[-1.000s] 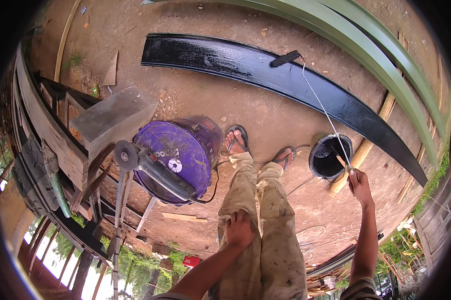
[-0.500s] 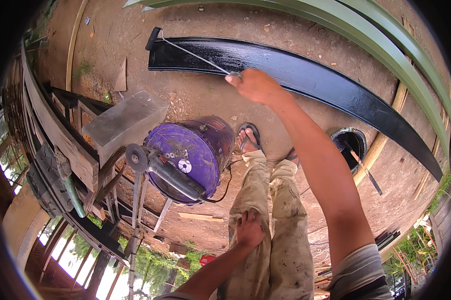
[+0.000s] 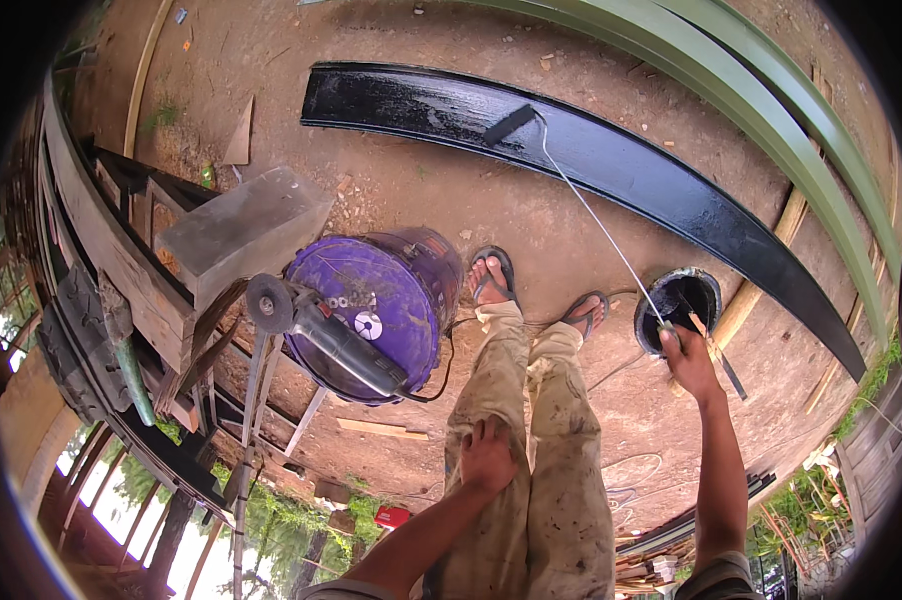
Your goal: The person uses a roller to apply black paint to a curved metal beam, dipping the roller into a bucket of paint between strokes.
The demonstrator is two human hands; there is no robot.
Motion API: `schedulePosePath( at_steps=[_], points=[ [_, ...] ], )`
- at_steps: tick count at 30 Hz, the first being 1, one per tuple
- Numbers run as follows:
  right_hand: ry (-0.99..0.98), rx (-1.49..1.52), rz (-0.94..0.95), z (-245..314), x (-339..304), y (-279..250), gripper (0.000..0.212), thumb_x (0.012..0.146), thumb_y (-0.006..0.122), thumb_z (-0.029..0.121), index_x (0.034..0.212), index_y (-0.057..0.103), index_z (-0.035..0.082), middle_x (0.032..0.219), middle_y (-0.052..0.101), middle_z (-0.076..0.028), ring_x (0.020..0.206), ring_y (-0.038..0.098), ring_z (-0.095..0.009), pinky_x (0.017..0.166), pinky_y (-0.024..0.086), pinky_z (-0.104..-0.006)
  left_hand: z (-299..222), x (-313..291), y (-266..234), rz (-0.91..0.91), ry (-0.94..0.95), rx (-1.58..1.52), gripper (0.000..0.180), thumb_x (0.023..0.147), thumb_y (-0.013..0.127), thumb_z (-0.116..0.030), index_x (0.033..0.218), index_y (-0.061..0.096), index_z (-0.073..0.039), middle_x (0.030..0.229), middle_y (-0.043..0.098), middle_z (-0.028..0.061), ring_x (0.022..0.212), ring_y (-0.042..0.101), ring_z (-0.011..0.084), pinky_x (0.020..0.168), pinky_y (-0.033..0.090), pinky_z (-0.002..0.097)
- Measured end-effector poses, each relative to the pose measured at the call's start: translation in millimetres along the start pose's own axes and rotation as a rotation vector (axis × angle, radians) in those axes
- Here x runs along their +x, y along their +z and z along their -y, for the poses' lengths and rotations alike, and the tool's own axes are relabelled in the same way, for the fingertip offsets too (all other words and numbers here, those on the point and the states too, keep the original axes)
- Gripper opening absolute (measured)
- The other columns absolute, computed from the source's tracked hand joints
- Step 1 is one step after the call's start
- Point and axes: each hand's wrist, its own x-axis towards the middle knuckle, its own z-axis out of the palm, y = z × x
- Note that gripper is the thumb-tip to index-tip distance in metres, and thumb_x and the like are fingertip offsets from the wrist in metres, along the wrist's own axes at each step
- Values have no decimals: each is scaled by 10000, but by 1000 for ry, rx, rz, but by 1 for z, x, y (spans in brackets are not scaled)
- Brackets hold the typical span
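My right hand is closed round the handle of a paint roller, beside a paint bucket. The roller's long wire frame stretches away to its black sleeve, which lies over a long, dark metal beam. Wet-looking black paint covers the beam's face, with a duller patch left of the sleeve. Inside the bucket leans a paint-smeared stick, its end jutting out near my right hand. My left hand rests on my thigh, fingers apart, on stained trousers.
A purple drum stands to my left with an angle grinder lying on its lid. Beyond it are a grey block and a wooden beam. Green metal beams lie at the far side. Sandals are on my feet.
My right hand has drawn back toward me and right, to the bucket. The roller sleeve has travelled right from the beam's left end to its middle. My left hand stays on the thigh.
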Motion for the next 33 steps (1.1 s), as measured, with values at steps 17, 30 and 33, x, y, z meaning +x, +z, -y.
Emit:
schedulePosePath(
  at_steps=[17,30,33],
  points=[
    [339,-156,112,8,-2,-144,613,1034,531,542,837,609,-34,569,549,-89,418,522,-154,453,438,-350,6,3,-9,66,-4,48,579,824,643,-233,1377,554,-84,1523,457,118,1427,402,305,1151,365,536],
    [-170,-492,31,166,139,-74,749,1027,445,610,968,707,-89,869,703,-284,865,686,-439,827,517,-496,17,11,-45,-152,7,-127,430,804,635,-203,1214,627,-72,1296,619,109,1268,555,304,1020,462,504],
    [-21,-381,261,305,187,-7,784,1037,423,618,666,623,-44,528,586,-155,552,656,-315,643,530,-456,24,9,-59,-149,-44,-152,415,810,635,-207,1201,629,-71,1266,634,119,1214,597,317,997,478,497]
  ],
)
